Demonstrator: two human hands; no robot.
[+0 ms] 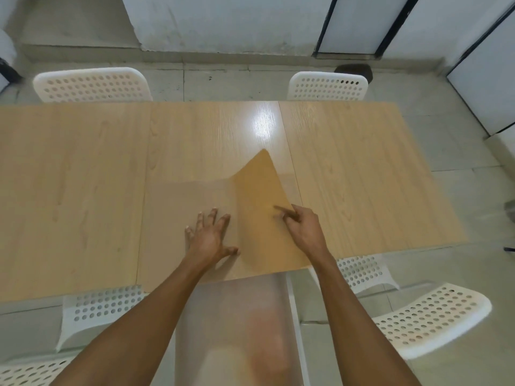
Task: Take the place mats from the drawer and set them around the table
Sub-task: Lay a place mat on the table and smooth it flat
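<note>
A translucent frosted place mat stack [172,213] lies on the wooden table [69,162] at its near edge, and part of it [237,330] hangs down over that edge toward me. My left hand [210,238] rests flat on the stack with fingers spread. My right hand [302,227] pinches the right edge of the top place mat [256,190]. That mat is peeled up and curls into a raised point toward the table's middle. How many mats are in the stack cannot be told.
White perforated chairs stand around the table: two on the far side [92,84] [327,86], one at the near left [103,305], two at the near right [362,271] [429,316]. Another chair back [28,371] shows at the bottom left. White wall panels stand beyond.
</note>
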